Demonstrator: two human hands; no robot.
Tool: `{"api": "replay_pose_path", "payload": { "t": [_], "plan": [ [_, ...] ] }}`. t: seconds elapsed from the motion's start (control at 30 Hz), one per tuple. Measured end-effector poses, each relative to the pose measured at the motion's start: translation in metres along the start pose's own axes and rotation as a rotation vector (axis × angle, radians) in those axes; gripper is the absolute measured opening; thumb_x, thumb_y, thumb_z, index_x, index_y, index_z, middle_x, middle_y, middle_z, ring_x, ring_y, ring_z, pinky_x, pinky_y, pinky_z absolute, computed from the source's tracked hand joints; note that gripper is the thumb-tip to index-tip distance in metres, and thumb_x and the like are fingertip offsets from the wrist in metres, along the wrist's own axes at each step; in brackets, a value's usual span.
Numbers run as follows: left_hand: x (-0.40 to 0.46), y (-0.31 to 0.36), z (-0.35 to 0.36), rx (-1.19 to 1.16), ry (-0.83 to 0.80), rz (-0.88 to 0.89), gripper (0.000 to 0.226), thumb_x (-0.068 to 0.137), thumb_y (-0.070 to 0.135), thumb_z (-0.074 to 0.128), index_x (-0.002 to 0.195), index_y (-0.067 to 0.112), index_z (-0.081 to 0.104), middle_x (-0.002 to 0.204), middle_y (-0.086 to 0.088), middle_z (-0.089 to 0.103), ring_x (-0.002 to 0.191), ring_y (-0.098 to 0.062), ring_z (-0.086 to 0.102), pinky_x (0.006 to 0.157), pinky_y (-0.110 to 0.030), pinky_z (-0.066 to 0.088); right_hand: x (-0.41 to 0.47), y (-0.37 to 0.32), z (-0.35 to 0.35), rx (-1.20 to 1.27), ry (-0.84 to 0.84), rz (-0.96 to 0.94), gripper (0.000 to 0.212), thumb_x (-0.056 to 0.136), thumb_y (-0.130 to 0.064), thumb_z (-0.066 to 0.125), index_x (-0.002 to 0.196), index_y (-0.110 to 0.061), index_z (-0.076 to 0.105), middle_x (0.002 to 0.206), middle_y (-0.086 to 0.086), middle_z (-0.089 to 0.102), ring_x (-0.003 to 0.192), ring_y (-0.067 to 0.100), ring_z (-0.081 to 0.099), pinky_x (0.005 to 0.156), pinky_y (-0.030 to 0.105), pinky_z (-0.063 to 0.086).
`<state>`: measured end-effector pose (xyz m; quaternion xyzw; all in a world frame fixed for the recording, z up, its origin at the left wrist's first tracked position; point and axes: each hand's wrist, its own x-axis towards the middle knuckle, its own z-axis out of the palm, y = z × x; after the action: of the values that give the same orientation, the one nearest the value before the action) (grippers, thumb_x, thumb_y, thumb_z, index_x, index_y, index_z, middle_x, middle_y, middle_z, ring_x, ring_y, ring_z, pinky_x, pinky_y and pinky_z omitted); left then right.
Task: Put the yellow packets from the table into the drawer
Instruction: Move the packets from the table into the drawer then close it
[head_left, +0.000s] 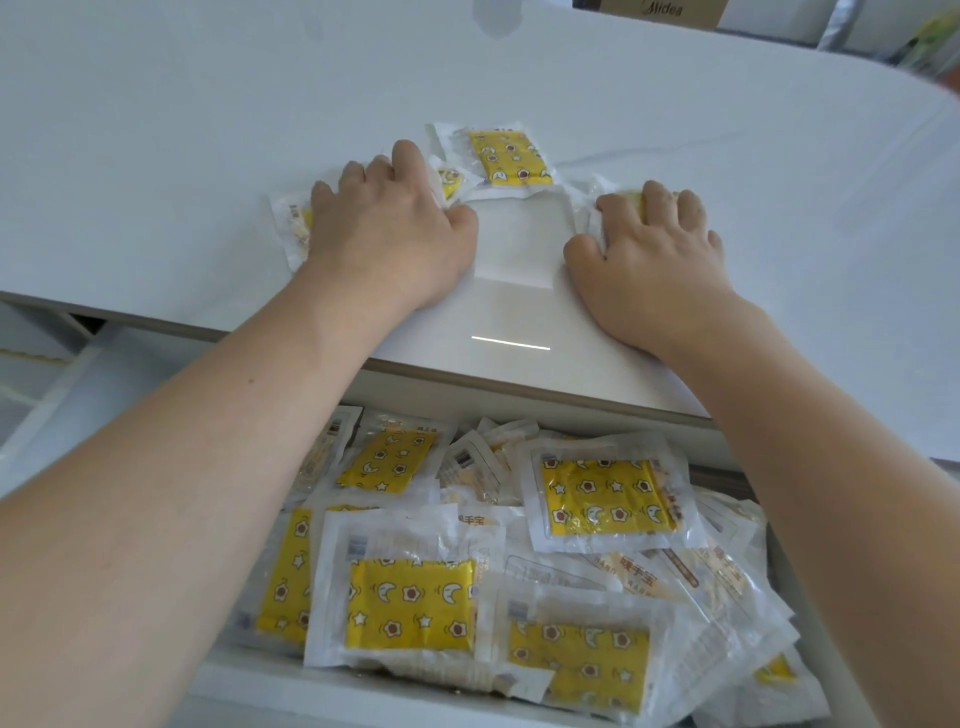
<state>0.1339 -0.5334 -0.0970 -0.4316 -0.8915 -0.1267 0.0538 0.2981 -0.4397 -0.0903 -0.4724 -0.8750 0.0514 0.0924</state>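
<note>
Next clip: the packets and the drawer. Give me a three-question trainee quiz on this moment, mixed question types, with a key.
1. True or false: the drawer below the table edge is open and already holds many packets.
2. Multiple choice: the packet lying free on the table, touched by neither hand, is (A) left of the left hand, (B) beyond and between both hands, (C) right of the right hand.
3. Fill in: the right hand's fingers curl over a ____ on the tabletop.

Key: 1 true; 2 B; 3 packet.
</note>
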Motion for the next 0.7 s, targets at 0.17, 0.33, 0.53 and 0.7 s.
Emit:
{"api": "replay_pose_path", "payload": {
  "t": [0.17,0.33,0.53,0.7],
  "plan": [
    [-0.019,-0.003,-0.005,0.045,-0.065,0.022,0.053,0.09,0.039,0.028,0.126,0.002,0.043,0.131,-0.019,0.049,0.124,-0.034,0.041,0.103,-0.049,0.032,-0.027,0.003,-0.005,0.002,0.007,-0.043,0.049,0.095,-0.039,0.032,0.138,-0.019,0.041,0.141,0.011,0.038,0.132,0.033,0.029,0.105,0.045,0.025],
    [-0.054,-0.006,-0.014,0.006,-0.097,0.115,0.075,0.079,0.05,0.018,0.138,0.008,0.038,0.144,-0.016,0.043,0.133,-0.03,0.036,0.11,-0.049,0.029,-0.064,0.012,-0.011,0.03,0.013,-0.127,0.048,0.096,-0.041,0.034,0.141,-0.026,0.038,0.146,0.004,0.035,0.136,0.027,0.026,0.109,0.042,0.024],
    [-0.108,-0.002,-0.026,-0.068,-0.046,0.339,0.066,0.082,0.053,0.03,0.136,0.018,0.045,0.146,-0.005,0.048,0.138,-0.026,0.039,0.111,-0.038,0.028,-0.119,0.017,-0.013,-0.007,0.057,-0.203,0.047,0.093,-0.049,0.039,0.136,-0.03,0.044,0.141,0.001,0.041,0.133,0.026,0.03,0.107,0.043,0.027],
    [-0.152,-0.016,-0.023,-0.133,-0.038,0.5,0.072,0.08,0.052,0.036,0.139,0.012,0.046,0.147,-0.006,0.047,0.14,-0.029,0.036,0.113,-0.045,0.028,-0.146,0.027,-0.025,-0.071,-0.065,-0.287,0.058,0.088,-0.061,0.034,0.139,-0.034,0.036,0.144,-0.002,0.034,0.137,0.024,0.025,0.111,0.042,0.023]
  ]
}}
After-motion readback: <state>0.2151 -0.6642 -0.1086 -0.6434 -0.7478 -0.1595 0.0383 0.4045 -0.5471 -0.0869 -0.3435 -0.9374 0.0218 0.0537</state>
